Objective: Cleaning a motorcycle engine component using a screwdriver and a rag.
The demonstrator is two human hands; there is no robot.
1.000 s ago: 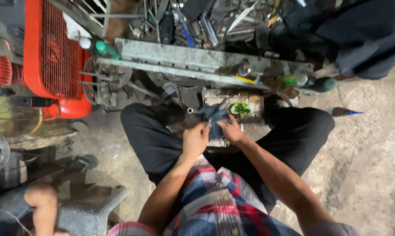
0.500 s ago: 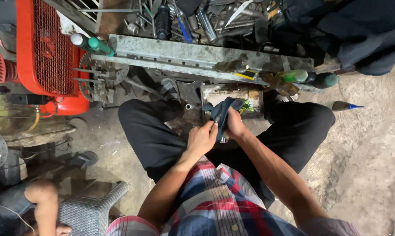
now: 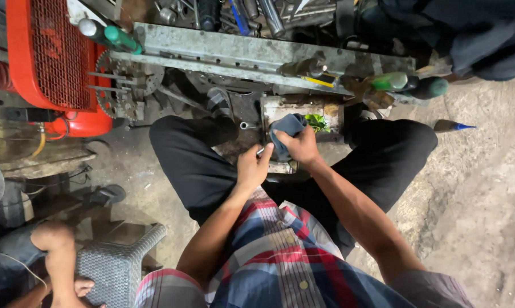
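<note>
Blue-grey cloth (image 3: 286, 132): bunched in the right hand (image 3: 303, 147), pressed over the near edge of the metal tray (image 3: 280, 106) between the person's knees.
Right hand: fingers curled tight around the cloth.
Left hand (image 3: 251, 168): closed on a small pale part (image 3: 260, 152) that pokes out toward the cloth; what the part is cannot be told. The two hands sit just beside each other.
Metal tray: shallow, grimy, on the ground in front of the person, with something green (image 3: 316, 121) lying in its far right corner.
Steel beam (image 3: 229, 54): a long galvanised rail runs across just beyond the tray, closing off the far side.
Tools: a green-handled screwdriver (image 3: 112, 34) rests on the beam's left end; green bottles (image 3: 408, 84) lie at its right end, and loose wrenches (image 3: 269, 14) are heaped behind it.
Red machine (image 3: 52, 63): stands at the left with a toothed sprocket (image 3: 117, 85) beside it.
Blue-tipped tool (image 3: 450, 126): lies alone on the bare concrete to the right.
Grey woven stool (image 3: 117, 265): lower left, with another person's arm (image 3: 58, 262) next to it.
</note>
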